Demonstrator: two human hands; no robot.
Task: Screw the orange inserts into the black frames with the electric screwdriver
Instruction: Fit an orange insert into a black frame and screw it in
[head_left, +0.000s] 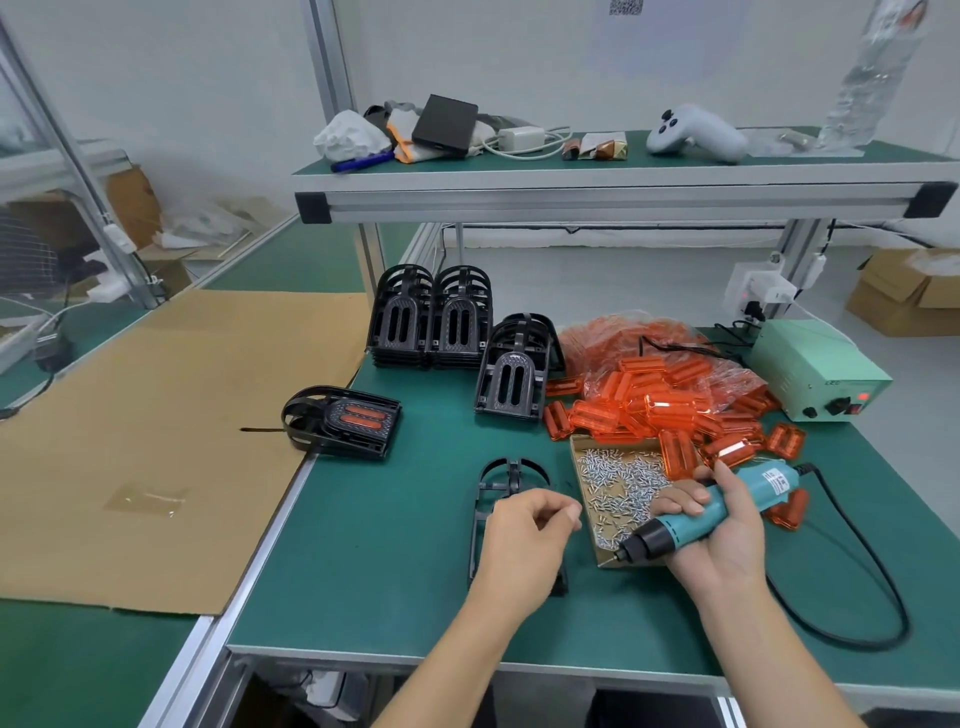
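Now the right hand (719, 525) grips the electric screwdriver (711, 514) — left hand (524, 540) loosely curled over a black frame (501, 480), pinch contents unclear.

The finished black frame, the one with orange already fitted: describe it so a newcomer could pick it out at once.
Start at the green workbench and go to its left edge beside the brown cardboard sheet. There a finished black plastic frame lies alone, apart from the stacked black frames behind. Only it shows two orange strips in its slots.
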